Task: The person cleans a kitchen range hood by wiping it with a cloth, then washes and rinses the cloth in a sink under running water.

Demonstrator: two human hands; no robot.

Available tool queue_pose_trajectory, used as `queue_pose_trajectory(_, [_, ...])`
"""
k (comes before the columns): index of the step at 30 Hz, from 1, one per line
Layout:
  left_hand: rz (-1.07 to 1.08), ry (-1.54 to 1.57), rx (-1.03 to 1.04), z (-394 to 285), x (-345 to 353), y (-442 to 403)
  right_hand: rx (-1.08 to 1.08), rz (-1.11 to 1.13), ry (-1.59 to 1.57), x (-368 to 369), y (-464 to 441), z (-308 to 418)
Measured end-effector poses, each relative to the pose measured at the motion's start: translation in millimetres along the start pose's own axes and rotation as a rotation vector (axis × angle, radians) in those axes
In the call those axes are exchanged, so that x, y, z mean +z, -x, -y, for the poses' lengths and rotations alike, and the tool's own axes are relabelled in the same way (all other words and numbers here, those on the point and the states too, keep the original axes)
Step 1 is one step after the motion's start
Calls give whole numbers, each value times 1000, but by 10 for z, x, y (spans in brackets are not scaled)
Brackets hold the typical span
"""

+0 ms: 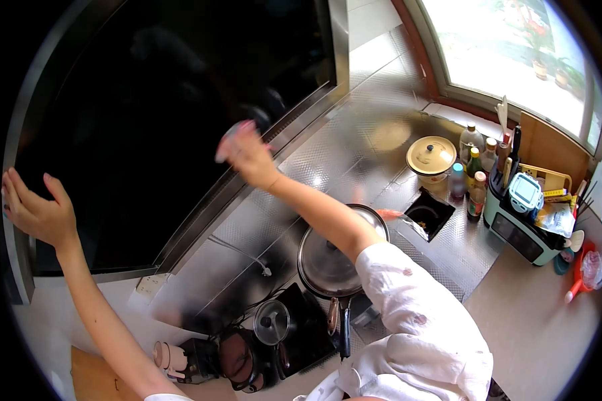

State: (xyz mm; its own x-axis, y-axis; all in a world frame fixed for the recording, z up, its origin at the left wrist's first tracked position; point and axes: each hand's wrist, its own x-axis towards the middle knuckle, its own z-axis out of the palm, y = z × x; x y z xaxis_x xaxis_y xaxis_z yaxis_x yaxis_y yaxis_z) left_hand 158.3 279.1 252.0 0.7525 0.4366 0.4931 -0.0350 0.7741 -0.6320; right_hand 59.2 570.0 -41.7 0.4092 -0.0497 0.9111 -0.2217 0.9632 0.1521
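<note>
A large black glossy panel [174,120] with a metal frame [201,220], which looks like a range hood, fills the upper left. My left hand [39,210] rests against the frame's left edge, its fingers stretched out and the thumb apart. Pressed to the lower right part of the panel is a pink and white cloth [236,137], bunched in my right hand [251,160] and slightly blurred. My right arm reaches over a lidded pan [314,257].
Below stand a small lidded pot [272,321] and dark appliances. To the right are a cream lidded pot [431,155], several bottles [475,167], a light green knife and utensil holder [515,230] and a red basket [589,271]. A socket [152,285] sits under the panel.
</note>
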Motion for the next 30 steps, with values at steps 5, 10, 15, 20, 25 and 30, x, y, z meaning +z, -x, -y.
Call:
queue_pose_trajectory(5, [17, -15, -20, -6, -39, -11, 14, 116, 44, -338, -23, -295])
queue_pose_trajectory(10, [-42, 16, 45, -87, -75, -82, 461, -479, 231, -1187, -1135, -1147])
queue_pose_trajectory(15, [-12, 31, 6, -126, -98, -95, 237, -476, 106, -1576, -2692, -1392])
queue_pose_trajectory(20, [-8, 42, -1, -158, -118, -128, 159, -456, 276, -1332, -2749, -1600])
queue_pose_trajectory(25, [-3, 53, -9, -178, -134, -131, 317, -271, 315, -1255, -1376, -1713])
queue_pose_trajectory(30, [-1, 29, -1, -128, -110, -84, 379, -184, 273, -1200, -827, -1740])
